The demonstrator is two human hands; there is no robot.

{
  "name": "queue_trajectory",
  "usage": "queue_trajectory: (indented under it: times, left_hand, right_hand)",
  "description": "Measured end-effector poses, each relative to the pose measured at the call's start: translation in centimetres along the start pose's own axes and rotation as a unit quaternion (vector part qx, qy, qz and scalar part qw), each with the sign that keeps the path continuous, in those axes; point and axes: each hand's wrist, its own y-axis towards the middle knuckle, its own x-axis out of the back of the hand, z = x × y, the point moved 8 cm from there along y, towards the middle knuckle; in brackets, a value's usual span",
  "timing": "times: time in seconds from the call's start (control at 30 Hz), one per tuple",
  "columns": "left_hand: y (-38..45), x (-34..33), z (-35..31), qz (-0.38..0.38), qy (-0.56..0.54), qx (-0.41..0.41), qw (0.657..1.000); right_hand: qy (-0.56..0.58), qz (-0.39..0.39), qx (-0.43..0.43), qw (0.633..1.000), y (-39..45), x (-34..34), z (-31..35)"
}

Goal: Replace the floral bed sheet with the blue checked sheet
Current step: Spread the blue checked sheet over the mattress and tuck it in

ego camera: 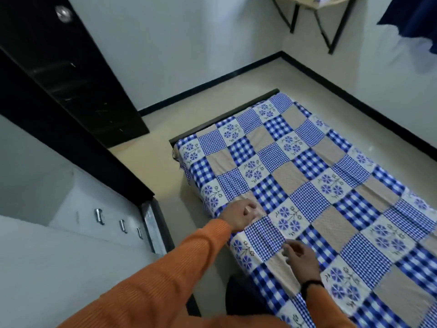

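Note:
The blue checked sheet (305,185), a patchwork of blue gingham, beige and flower squares, lies spread flat over the low bed (222,117). No floral sheet is in view. My left hand (241,216) rests on the sheet near the bed's left edge, its fingers curled against the cloth; whether it pinches the fabric is unclear. My right hand (300,256), with a dark band on the wrist, hovers just above or on the sheet near the same edge, fingers loosely bent and holding nothing.
A dark wardrobe (71,74) and white drawers with metal handles (99,216) stand to the left across a strip of floor (151,166). A wall shelf on black brackets (324,22) and a dark blue cloth (416,17) hang at the back right.

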Motion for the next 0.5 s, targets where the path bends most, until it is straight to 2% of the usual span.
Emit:
queue_trajectory:
  times: [0.17, 0.3, 0.5]
  left_hand:
    - [5.1, 6.1, 5.0, -0.013, -0.042, 0.035, 0.998]
    - [9.9, 12.8, 8.0, -0.059, -0.076, 0.071, 0.993]
    - [15.2, 24.0, 11.3, -0.102, -0.103, 0.073, 0.987]
  right_hand:
    - [0.058, -0.012, -0.024, 0.998, 4.7, -5.4, 5.6]
    - [0.112, -0.017, -0.071, 0.991, 9.8, -10.7, 10.8]
    - [0.129, 0.006, -0.08, 0.988, 17.3, -19.3, 21.6]
